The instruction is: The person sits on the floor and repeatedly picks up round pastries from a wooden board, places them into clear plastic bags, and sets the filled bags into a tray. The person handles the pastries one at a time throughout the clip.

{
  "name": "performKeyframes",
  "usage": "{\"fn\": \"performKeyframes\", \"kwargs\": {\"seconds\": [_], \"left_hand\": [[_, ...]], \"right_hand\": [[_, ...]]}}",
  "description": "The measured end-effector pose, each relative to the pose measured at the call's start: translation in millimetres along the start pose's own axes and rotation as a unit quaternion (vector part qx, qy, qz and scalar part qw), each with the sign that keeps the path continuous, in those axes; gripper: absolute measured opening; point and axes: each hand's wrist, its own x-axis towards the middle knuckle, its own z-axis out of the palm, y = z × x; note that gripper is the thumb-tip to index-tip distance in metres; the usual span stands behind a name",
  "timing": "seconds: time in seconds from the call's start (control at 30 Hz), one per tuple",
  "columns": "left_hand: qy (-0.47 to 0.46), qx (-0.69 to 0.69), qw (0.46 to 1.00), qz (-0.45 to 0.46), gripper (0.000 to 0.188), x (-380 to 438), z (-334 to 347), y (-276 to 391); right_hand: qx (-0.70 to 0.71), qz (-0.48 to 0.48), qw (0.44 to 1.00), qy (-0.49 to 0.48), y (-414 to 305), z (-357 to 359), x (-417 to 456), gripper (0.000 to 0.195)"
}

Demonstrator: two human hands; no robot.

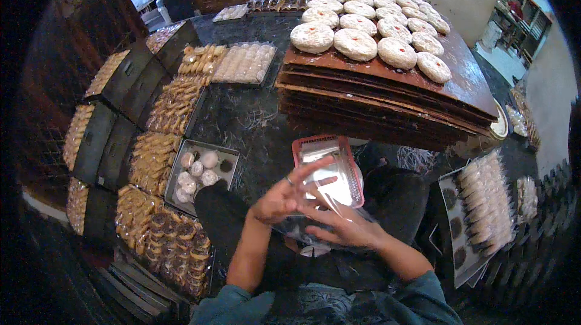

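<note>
My left hand and my right hand are close together in front of my body, blurred by motion. Between them is a thin clear plastic film or bag, and the fingers of both hands overlap in the picture. Which fingers grip the film cannot be made out. Just beyond the hands lies a red plastic basket holding shiny clear plastic sheets or bags. To its left, a shallow tray holds several round, pale, wrapped pastries.
Ahead stands a stack of brown boards topped with round, flour-dusted breads. Trays of packed pastries line the left side, beside dark upright boxes. A tray of wrapped pale pastries is at the right.
</note>
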Motion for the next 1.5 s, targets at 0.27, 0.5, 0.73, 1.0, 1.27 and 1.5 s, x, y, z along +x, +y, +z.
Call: {"fn": "performKeyframes", "kwargs": {"seconds": [0.27,0.5,0.73,1.0,1.27,1.5], "left_hand": [[0.111,0.107,0.978,0.142,0.085,-6.3,28.6,-51.5],[0.39,-0.251,0.87,0.167,0.039,-1.5,-16.9,-56.6],[0.434,-0.372,0.8,0.183,0.042,-43.0,-78.0,-48.8],[0.498,-0.445,0.741,0.071,0.036,-63.9,-49.0,-90.7],[0.568,-0.349,0.732,0.141,0.035,-68.9,-33.1,-85.9],[0.502,-0.434,0.729,0.167,0.035,-66.8,-30.0,-80.2]], "right_hand": [[0.071,0.134,0.988,0.034,9.3,-0.2,-4.8,0.08],[0.022,0.118,0.992,-0.049,3.7,-68.1,-24.6,0.039],[-0.196,0.236,0.894,0.327,49.1,-307.1,1.3,0.034],[-0.362,0.36,0.802,0.311,245.0,-458.7,42.0,0.09],[-0.369,0.477,0.729,0.324,307.7,-455.3,111.5,0.115],[-0.423,0.487,0.687,0.333,235.7,-456.1,104.3,0.107]]}}
